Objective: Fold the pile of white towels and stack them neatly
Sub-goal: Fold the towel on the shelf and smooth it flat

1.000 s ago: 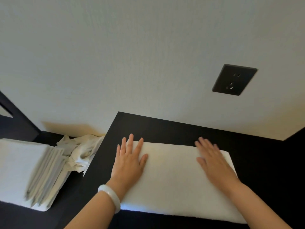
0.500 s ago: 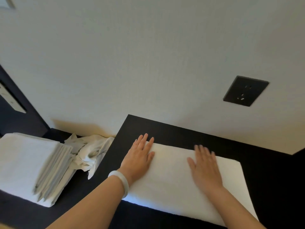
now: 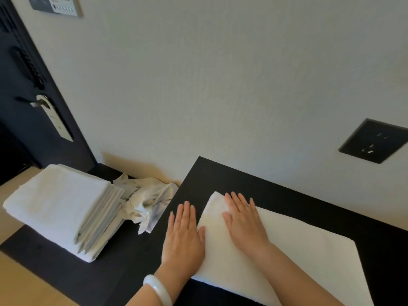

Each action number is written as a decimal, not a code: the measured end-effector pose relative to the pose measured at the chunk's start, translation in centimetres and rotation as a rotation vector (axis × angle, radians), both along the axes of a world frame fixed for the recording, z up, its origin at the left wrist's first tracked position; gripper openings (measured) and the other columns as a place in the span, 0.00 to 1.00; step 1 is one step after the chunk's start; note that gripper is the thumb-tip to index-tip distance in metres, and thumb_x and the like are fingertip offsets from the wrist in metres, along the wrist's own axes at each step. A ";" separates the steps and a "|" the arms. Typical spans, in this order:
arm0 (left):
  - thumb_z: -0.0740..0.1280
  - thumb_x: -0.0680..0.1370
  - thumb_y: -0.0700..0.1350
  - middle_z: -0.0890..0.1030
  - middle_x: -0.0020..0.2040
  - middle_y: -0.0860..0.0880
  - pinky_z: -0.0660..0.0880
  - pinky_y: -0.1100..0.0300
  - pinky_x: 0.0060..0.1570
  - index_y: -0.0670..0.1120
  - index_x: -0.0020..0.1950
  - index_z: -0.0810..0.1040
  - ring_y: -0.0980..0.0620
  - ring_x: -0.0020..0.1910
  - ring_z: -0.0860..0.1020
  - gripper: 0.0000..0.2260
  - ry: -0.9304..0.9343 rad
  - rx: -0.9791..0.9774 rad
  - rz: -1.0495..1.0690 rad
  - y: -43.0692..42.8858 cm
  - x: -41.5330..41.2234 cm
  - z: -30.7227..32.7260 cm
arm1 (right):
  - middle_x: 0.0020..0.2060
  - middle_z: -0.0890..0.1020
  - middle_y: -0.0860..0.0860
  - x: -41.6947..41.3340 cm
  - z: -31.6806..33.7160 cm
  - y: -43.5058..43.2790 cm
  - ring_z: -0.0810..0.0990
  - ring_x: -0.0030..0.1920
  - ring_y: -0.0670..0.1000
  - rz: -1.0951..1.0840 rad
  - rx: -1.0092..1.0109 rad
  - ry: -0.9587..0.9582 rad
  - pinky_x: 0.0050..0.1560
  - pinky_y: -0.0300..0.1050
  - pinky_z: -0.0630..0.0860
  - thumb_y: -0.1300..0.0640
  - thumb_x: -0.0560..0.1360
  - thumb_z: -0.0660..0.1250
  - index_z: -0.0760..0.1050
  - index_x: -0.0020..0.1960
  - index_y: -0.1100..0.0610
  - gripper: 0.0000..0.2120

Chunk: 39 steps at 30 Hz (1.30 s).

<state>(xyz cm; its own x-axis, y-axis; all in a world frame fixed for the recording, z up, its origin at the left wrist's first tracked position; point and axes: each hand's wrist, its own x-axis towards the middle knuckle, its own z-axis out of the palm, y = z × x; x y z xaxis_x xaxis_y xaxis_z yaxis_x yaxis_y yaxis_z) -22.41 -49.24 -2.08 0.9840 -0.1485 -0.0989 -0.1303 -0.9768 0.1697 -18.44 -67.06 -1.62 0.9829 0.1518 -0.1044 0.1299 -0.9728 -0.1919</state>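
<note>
A folded white towel [image 3: 304, 250] lies flat on the black tabletop [image 3: 254, 184]. My right hand [image 3: 244, 221] presses flat on the towel's left end, fingers straight. My left hand [image 3: 183, 235], with a white bangle on the wrist, lies flat on the black surface just off the towel's left edge, its thumb touching the towel. On the lower black shelf to the left sits a neat stack of folded white towels [image 3: 59, 208]. Between the stack and the table a crumpled pile of white cloth [image 3: 148, 202] rests against the wall.
A white wall stands right behind the table, with a black power socket [image 3: 373, 140] at the right. A dark door with a handle and a hanging tag [image 3: 53, 118] is at the far left. A wall control panel [image 3: 55, 5] sits at the top left.
Both hands slid left along the towel: the left one has come off its left edge onto the table, the right one has moved from the right part to the left end. The view swung left.
</note>
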 end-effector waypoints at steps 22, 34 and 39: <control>0.67 0.77 0.51 0.73 0.52 0.52 0.70 0.63 0.42 0.50 0.53 0.71 0.55 0.46 0.74 0.09 0.385 -0.461 0.230 3.1 -4.5 4.8 | 0.81 0.49 0.54 -3.6 -0.2 5.3 0.46 0.80 0.59 -0.101 -0.115 -0.021 0.75 0.64 0.42 0.31 0.63 0.12 0.41 0.81 0.52 0.54; 0.68 0.80 0.41 0.82 0.57 0.38 0.82 0.54 0.41 0.44 0.61 0.74 0.39 0.50 0.84 0.11 1.001 -1.288 0.387 5.2 -4.8 6.2 | 0.74 0.69 0.57 -5.4 -0.9 5.3 0.66 0.74 0.63 -0.147 -0.164 -0.050 0.71 0.69 0.63 0.36 0.80 0.30 0.63 0.78 0.54 0.40; 0.68 0.80 0.47 0.84 0.48 0.43 0.79 0.59 0.34 0.43 0.53 0.78 0.48 0.38 0.84 0.08 0.791 -1.131 0.356 4.3 -5.1 5.4 | 0.76 0.65 0.56 -5.5 -1.1 5.2 0.62 0.76 0.62 -0.144 -0.147 -0.079 0.74 0.68 0.58 0.35 0.79 0.27 0.58 0.79 0.53 0.40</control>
